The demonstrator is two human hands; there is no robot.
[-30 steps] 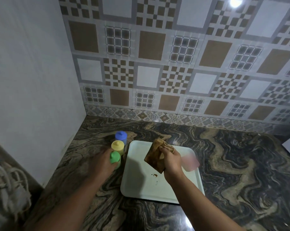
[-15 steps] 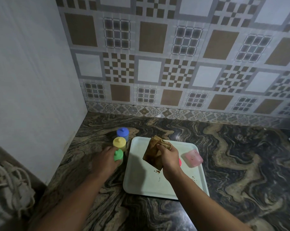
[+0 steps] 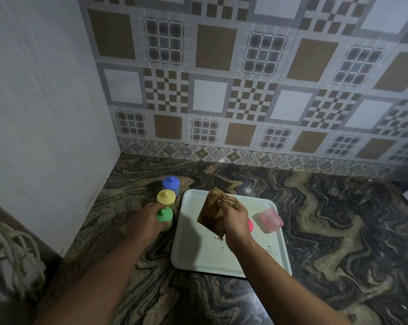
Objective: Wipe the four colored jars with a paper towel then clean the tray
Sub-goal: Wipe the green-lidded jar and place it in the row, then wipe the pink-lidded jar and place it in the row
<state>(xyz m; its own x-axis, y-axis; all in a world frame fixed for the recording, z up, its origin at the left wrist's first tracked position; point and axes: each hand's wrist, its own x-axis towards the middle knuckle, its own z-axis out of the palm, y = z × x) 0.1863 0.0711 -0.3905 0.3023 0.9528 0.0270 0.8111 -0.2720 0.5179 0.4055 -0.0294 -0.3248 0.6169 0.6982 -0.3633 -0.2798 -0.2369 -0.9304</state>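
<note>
The left hand grips the green-lidded plastic jar, now set on the counter left of the pale rectangular tray, near the yellow-lidded jar and blue-lidded jar. The right hand clutches the stained brown paper towel over the tray. The pink jar, lying on the tray's right side, likely comes next.

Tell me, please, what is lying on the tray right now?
On the tray lies a pink jar on its side, plus brown smears. The right hand covers most of a pink lid.
</note>
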